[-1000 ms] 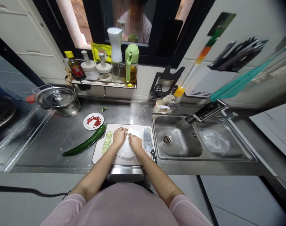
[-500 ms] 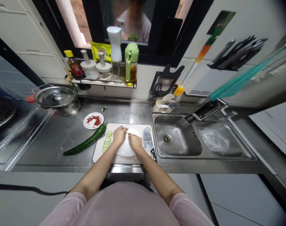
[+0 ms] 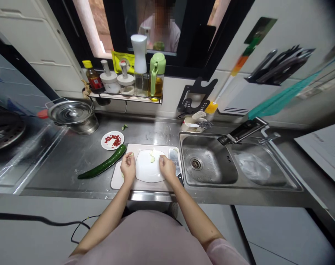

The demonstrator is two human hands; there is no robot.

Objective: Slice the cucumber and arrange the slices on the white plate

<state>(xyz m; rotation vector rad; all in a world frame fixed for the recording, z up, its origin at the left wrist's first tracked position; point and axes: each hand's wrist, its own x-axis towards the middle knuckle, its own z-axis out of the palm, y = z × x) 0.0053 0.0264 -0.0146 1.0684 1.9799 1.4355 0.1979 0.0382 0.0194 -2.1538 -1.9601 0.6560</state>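
My left hand (image 3: pixel 128 168) is over the left side of the cutting board (image 3: pixel 140 186), its fingertips closed on a pale green cucumber slice (image 3: pixel 132 154). That hand mostly covers the other slices under it. Between my hands lies a white plate (image 3: pixel 149 172), with cucumber pieces (image 3: pixel 152 159) near its far side. My right hand (image 3: pixel 168 168) is by the plate's right rim with fingers curled together; whatever they may hold is hidden. A knife (image 3: pixel 173 156) rests on the board just right of that hand. Left of the board lies a long green cucumber (image 3: pixel 103 165).
A small plate (image 3: pixel 103 142) of chopped red pieces sits behind the cucumber. Farther left stands a lidded steel pot (image 3: pixel 86 123). To the right is a double sink (image 3: pixel 211 180) with a faucet (image 3: pixel 243 132). A shelf of seasoning bottles (image 3: pixel 126 96) hangs at the back.
My hands have moved apart from the plate's far middle. The left went to the slices on the left, the right to the plate's right rim. Cucumber pieces on the plate are now uncovered.
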